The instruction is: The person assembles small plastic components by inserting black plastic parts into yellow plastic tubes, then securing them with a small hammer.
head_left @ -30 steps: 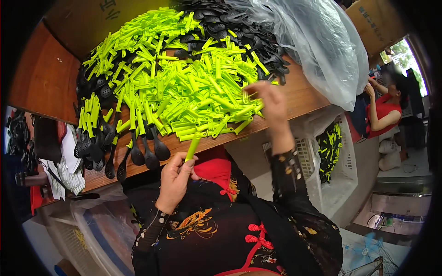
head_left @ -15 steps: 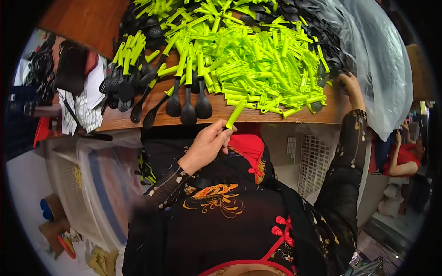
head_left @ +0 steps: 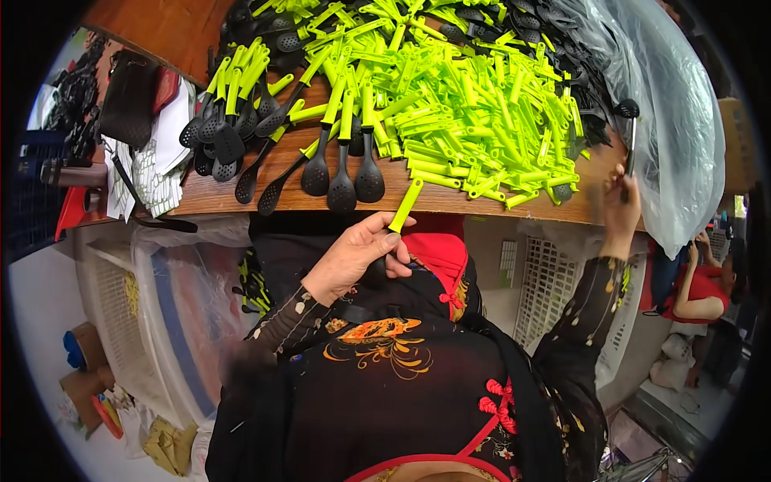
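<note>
Your left hand [head_left: 357,252] grips a green handle [head_left: 406,204]; your right hand [head_left: 621,206] grasps a black spoon [head_left: 626,108] by its stem.

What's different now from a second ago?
The right hand has moved rightward from the edge of the pile of green handles and taken hold of a black utensil. The left hand still grips a single green handle.

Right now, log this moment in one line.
left hand: holds green handle | right hand: holds black utensil | table: green handle pile
</note>
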Demonstrator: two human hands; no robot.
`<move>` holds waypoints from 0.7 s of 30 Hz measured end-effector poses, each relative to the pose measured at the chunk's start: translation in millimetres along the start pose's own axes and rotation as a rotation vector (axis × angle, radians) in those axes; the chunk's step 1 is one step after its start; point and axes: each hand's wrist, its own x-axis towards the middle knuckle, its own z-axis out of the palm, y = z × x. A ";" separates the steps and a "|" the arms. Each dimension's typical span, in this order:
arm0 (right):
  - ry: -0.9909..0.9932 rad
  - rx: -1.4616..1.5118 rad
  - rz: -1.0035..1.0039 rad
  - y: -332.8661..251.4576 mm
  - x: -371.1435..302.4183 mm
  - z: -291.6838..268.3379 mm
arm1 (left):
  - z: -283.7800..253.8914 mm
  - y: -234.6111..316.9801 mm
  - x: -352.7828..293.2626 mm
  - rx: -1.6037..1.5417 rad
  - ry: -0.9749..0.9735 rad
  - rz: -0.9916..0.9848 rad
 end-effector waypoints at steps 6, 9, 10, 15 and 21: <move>-0.123 -0.262 -0.027 31.0 -109.4 78.2 | 0.3 4.3 -1.6 0.085 0.027 -0.075; -0.431 -1.061 -0.552 40.9 -131.3 125.5 | 9.8 8.0 -1.2 0.012 0.034 -0.078; -0.492 -0.967 -0.341 45.4 -145.1 137.4 | 10.5 8.0 0.3 -0.010 0.028 -0.077; -0.736 -1.168 -0.525 53.5 -154.6 166.5 | 12.8 6.5 -0.3 -0.091 0.023 -0.057; -0.703 -1.222 -0.561 63.7 -150.0 172.8 | 13.6 5.3 -1.2 -0.065 0.044 -0.058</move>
